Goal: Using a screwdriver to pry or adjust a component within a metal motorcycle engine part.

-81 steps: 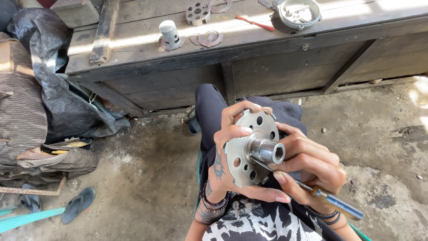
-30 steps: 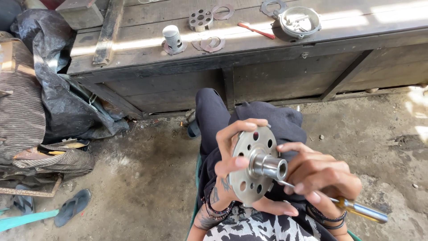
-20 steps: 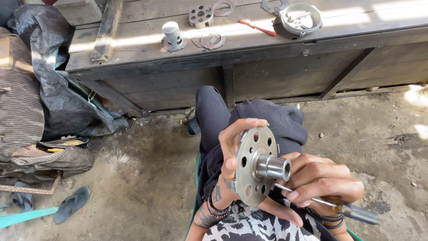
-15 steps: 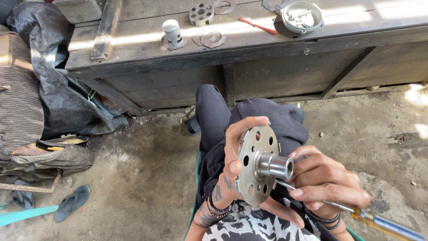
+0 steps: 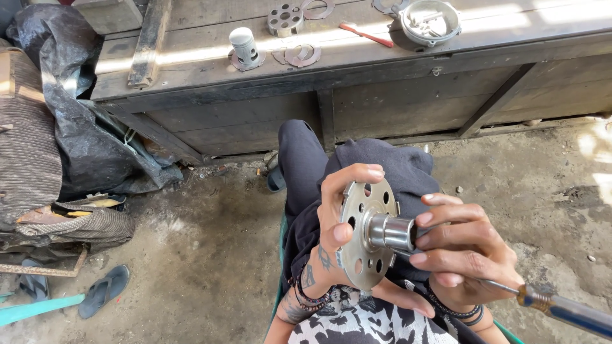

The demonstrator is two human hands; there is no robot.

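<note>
My left hand [image 5: 331, 223] grips a round metal flange plate [image 5: 362, 237] with several holes, held upright over my lap. A shiny steel hub [image 5: 390, 232] sticks out from its centre toward the right. My right hand [image 5: 465, 251] wraps its fingers around the end of that hub and also holds a screwdriver [image 5: 561, 309] with a blue and brown handle, whose thin shaft runs under the fingers toward the hub. My dark trousers [image 5: 306, 165] are behind the part.
A worn wooden bench [image 5: 382, 83] crosses the top, bearing a piston [image 5: 243, 48], a holed disc [image 5: 284, 19], flat ring pieces [image 5: 299, 56], a red-handled tool [image 5: 364, 34] and a round metal housing [image 5: 429, 20]. Black sheeting [image 5: 76, 127] and a sandal [image 5: 102, 292] lie left on the concrete floor.
The flange has turned from facing me to nearly edge-on, hub pointing right. My right hand has slid over the hub's end, and the screwdriver handle has swung out to the lower right.
</note>
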